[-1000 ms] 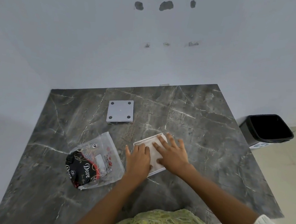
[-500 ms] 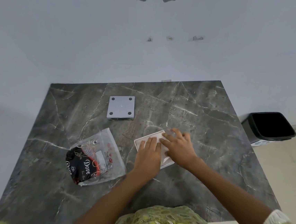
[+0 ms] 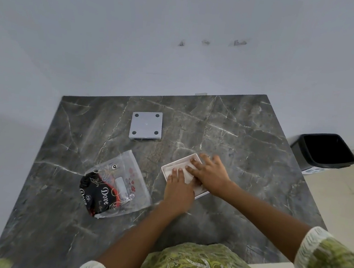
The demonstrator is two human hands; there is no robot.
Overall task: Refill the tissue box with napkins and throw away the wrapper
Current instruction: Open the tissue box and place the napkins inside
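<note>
Both hands lie flat with fingers spread, gripping nothing: the left hand [image 3: 178,188] and right hand [image 3: 210,173] press the white napkins [image 3: 178,170] down into the open tissue box [image 3: 169,167] beneath the fingertips. Pressing evenly toward the corners should seat the stack level. The wrapper [image 3: 115,184] lies left of the fingers, the bin [image 3: 323,151] well off to their right.

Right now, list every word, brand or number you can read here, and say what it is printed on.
"Dove": white script on the black part of the clear plastic wrapper lying on the table.
Smaller script under it and the round logos on the wrapper: too small to read.
Blue marks on the label below the bin: blurred.
</note>
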